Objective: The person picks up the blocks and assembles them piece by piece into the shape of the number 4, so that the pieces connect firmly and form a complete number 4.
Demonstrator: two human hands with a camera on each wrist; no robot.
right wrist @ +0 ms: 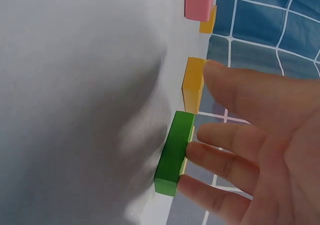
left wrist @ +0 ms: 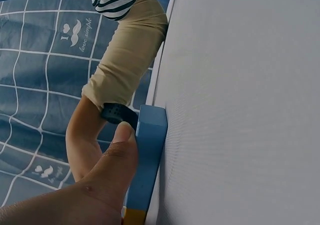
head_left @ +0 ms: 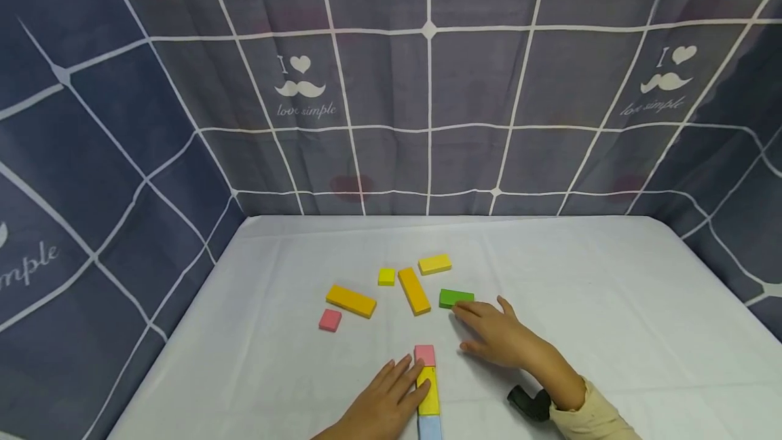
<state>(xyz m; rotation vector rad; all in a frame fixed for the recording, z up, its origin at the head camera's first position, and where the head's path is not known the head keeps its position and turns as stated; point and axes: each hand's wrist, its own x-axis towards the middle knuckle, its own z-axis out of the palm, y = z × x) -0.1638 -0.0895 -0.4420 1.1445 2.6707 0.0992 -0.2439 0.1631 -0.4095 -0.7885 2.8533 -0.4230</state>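
My left hand [head_left: 377, 405] rests with straightened fingers beside a row of blocks, its fingertips over the edges of a pink block [head_left: 424, 354] and a yellow block [head_left: 431, 400]. A light blue block [head_left: 430, 428] continues the row toward me. In the left wrist view the thumb lies against the side of the blue block [left wrist: 151, 150]. Farther out, my right hand [head_left: 499, 339] reaches to a green block [head_left: 452, 296]. The right wrist view shows spread, nearly straight fingers with fingertips right at the long side of the green block [right wrist: 174, 152].
Beyond the hands lie two orange blocks [head_left: 351, 301], a small yellow cube [head_left: 386, 277], a longer yellow block [head_left: 435, 264] and a small pink block [head_left: 330, 320]. A black strap piece [head_left: 528, 402] sits by the right wrist. Grid-patterned curtains [head_left: 391, 80] stand around the white table [head_left: 244, 358].
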